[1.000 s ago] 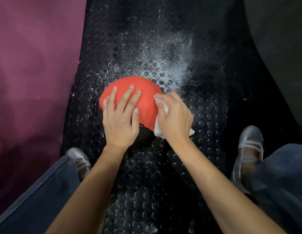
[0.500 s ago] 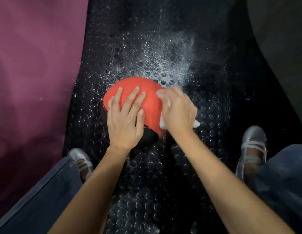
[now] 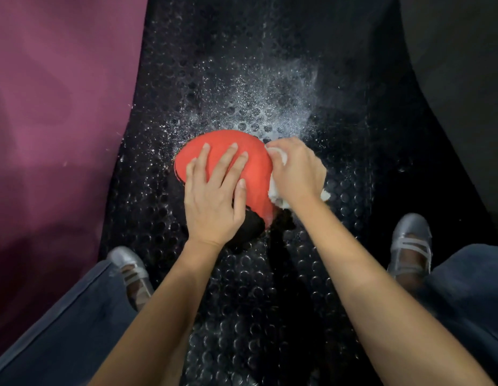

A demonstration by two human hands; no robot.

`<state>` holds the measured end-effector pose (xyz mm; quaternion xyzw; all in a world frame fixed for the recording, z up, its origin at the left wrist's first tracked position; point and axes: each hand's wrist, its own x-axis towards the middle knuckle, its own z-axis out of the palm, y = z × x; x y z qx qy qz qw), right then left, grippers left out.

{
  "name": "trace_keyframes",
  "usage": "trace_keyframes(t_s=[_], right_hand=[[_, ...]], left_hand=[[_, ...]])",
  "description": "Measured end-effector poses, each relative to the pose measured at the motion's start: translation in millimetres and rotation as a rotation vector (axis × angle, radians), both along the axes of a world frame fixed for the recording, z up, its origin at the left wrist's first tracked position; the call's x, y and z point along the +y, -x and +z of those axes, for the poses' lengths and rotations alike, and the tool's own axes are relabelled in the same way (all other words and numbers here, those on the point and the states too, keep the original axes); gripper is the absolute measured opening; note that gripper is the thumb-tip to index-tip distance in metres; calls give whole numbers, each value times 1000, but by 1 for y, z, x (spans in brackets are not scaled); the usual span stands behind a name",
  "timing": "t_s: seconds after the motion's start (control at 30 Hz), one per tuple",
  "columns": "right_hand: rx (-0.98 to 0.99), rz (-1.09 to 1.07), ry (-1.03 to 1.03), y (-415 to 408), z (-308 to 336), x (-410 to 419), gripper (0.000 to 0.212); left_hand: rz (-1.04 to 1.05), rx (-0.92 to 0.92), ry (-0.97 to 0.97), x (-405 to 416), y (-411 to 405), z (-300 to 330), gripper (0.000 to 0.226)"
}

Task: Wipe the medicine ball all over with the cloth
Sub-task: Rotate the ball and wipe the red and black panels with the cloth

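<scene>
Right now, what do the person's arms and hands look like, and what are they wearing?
Both forearms are bare, with no sleeves in view. The left hand and the right hand wear no gloves, and no rings, watch or bracelets show. The fingernails are short and unpainted. Lower down, dark blue trousers and silver strapped shoes show.

Hands on a red-and-black medicine ball

Left hand lies flat on top; right hand grips a white cloth, seemingly pressed against the ball's right side.
</scene>
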<state>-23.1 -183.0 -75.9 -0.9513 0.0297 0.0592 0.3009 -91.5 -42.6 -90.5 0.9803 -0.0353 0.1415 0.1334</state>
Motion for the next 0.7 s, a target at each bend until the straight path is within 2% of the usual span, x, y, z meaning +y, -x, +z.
trace_keyframes(t_s=[0.1, 0.17, 0.37, 0.5, 0.53, 0.6, 0.67, 0.7], right_hand=[[-200, 132, -30, 28, 16, 7, 21], [-248, 187, -41, 29, 16, 8, 21], [174, -7, -42, -19, -12, -10, 21], [243, -10, -61, -26, -9, -13, 21], [251, -59, -124, -24, -8, -15, 21], [251, -273, -395, -18, -7, -21, 22], [297, -549, -657, -10, -6, -33, 24], [376, -667, -705, -4, -7, -42, 20]], left_hand=[[-2, -1, 3, 3, 0, -1, 43], [-10, -17, 13, 7, 2, -1, 43], [-24, -21, 31, 6, 6, -2, 43], [-4, 16, 29, 2, 1, 2, 42], [5, 41, 33, 0, 1, 4, 43], [24, 100, 119, -5, 2, 12, 45], [70, 135, 364, -6, 4, 21, 45], [117, 115, 501, -4, 5, 26, 44]])
